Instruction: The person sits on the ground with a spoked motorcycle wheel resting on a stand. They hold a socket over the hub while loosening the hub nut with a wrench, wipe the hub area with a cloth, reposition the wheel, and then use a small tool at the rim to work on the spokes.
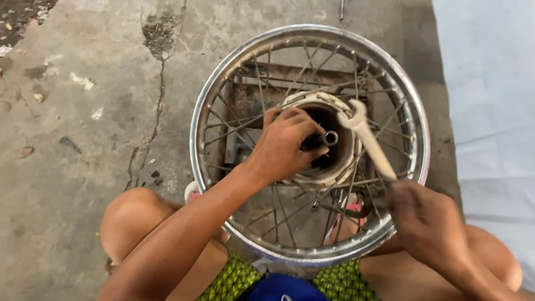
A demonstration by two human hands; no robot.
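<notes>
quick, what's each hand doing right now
Left hand: closed, fingers on the axle tube in the wheel hub.
Right hand: closed, holding a wrench.

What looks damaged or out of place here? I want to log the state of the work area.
The concrete floor has a long crack running past the spoked wheel rim, with a chipped patch at its top. The rim and hub show no plain damage.

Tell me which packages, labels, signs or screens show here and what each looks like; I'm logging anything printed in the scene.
None in view: no package, label, sign or screen.
What is there: a spoked metal wheel rim on cracked concrete floor, the left hand at its hub, the right hand holding a pale wrench.
</notes>
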